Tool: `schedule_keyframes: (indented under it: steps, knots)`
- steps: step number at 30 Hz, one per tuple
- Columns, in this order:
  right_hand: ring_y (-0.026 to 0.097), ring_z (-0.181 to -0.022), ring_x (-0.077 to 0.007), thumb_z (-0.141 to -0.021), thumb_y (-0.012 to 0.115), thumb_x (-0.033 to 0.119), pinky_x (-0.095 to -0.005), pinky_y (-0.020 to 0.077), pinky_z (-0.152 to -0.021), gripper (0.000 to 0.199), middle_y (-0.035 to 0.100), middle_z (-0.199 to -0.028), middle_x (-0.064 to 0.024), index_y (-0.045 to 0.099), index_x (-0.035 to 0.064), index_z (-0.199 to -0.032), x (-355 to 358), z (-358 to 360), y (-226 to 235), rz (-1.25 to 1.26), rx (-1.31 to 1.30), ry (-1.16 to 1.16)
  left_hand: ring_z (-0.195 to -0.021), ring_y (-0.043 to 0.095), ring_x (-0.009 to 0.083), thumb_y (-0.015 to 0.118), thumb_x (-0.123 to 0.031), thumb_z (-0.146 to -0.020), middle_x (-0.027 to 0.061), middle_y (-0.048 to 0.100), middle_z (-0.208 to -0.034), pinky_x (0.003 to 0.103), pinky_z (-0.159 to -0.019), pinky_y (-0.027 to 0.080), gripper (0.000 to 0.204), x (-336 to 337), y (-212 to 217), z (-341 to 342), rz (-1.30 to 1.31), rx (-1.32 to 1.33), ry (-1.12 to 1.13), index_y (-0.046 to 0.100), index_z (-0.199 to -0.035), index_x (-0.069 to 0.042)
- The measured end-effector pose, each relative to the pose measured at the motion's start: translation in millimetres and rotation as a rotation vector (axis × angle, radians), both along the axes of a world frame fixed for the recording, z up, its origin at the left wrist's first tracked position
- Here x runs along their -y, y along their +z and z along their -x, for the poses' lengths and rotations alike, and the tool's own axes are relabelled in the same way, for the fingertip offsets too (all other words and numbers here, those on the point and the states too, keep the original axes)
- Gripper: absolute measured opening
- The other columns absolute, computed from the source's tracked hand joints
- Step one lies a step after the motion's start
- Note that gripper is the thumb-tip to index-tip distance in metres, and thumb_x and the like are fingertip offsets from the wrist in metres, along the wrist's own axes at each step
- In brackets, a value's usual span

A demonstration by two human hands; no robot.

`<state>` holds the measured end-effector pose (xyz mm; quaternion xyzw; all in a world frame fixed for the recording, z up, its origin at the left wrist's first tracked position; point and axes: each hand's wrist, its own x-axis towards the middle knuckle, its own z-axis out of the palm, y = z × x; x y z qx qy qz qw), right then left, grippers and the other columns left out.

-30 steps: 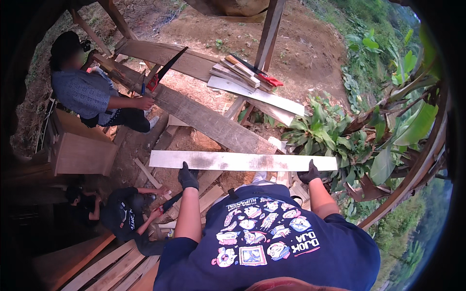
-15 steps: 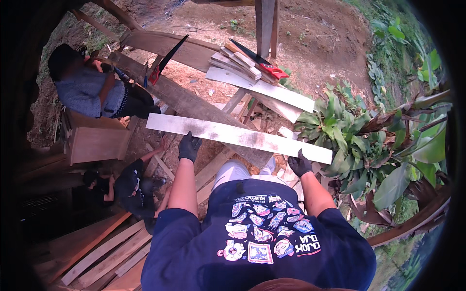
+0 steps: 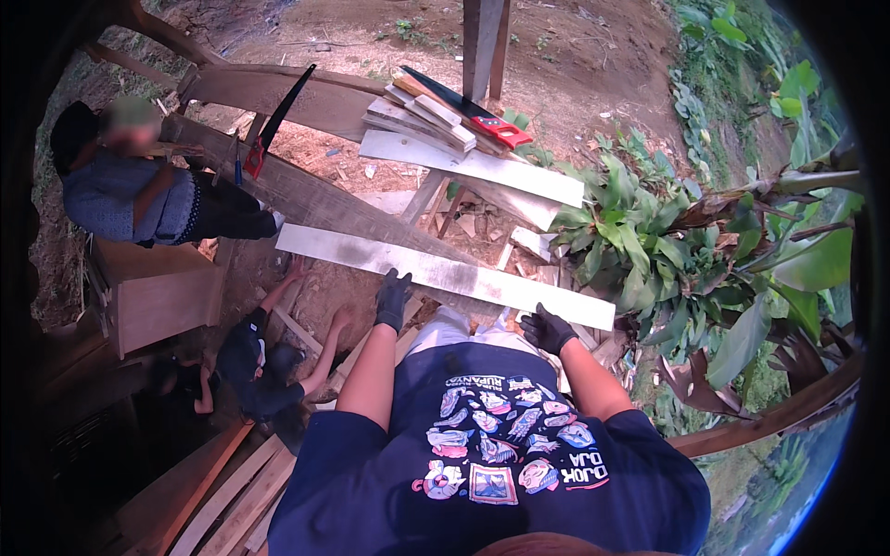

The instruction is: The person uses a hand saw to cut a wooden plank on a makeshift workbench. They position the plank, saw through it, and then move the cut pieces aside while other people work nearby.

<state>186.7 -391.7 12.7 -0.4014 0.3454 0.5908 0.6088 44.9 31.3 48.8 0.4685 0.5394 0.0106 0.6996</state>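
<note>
A long pale wooden board lies slantwise in front of me, across the darker bench plank. My left hand, in a dark glove, touches the near edge left of the middle, its fingers stretched up over the board's face. Towards the right end, my gloved right hand has its fingers spread against the near edge. Neither hand's fingers are wrapped round the board. Where the board overlaps the plank, any gap between them cannot be made out.
One red-handled handsaw lies on the bench at far left; another rests on stacked wood pieces. A wooden post stands beyond. A person stands left; others crouch below, near a wooden box. Leafy plants crowd the right.
The board appears lower and has turned slightly, its right end nearer me. My left hand has slid rightward along it, and my right hand's fingers have spread. The view has shifted.
</note>
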Motion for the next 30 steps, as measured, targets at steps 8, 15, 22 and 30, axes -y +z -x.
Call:
schedule_keyframes:
  steps: [8, 15, 22, 30]
  knots:
    - [0.077, -0.077, -0.0137, -0.095, 0.06, 0.072, -0.0379, 0.0622, -0.069, 0.067, 0.082, -0.108, -0.0076, 0.083, 0.0113, -0.113, -80, -138, 103, 0.349, 0.493, 1.731, -0.131, 0.061, 0.0253, 0.071, -0.027, -0.099, 0.0141, 0.058, -0.148, 0.042, -0.105, 0.052, 0.073, -21, -3, 16, -0.044, -0.028, -0.212, 0.04, -0.16, -0.002]
    - [0.048, -0.146, -0.0375, -0.082, 0.084, 0.05, -0.0535, 0.0424, -0.117, 0.096, 0.051, -0.158, -0.0191, 0.044, 0.0091, -0.159, -189, -249, 53, 0.87, 1.686, 1.298, -0.144, 0.053, 0.0364, 0.068, -0.049, -0.095, 0.0233, 0.054, -0.156, 0.044, -0.118, 0.042, 0.082, 3, -16, 20, -0.592, -0.176, -0.832, 0.047, -0.156, 0.001]
    - [0.039, -0.154, -0.0371, -0.072, 0.092, 0.048, -0.0531, 0.0328, -0.126, 0.112, 0.041, -0.167, -0.0162, 0.037, 0.0153, -0.164, -254, -290, 56, 0.82, 1.622, 1.576, -0.139, 0.058, 0.0349, 0.066, -0.055, -0.096, 0.0233, 0.059, -0.151, 0.042, -0.117, 0.044, 0.078, 16, 83, 16, -0.317, -0.281, -0.966, 0.051, -0.155, -0.006]
    - [0.057, -0.134, -0.0402, -0.073, 0.071, 0.022, -0.0515, 0.0435, -0.115, 0.084, 0.062, -0.139, -0.0223, 0.052, 0.0086, -0.153, -248, -292, 38, 0.711, 1.698, 1.454, -0.138, 0.058, 0.0348, 0.06, -0.048, -0.1, 0.0153, 0.061, -0.15, 0.045, -0.114, 0.046, 0.059, 7, 74, 118, -0.338, -0.66, -0.993, 0.062, -0.143, -0.008]
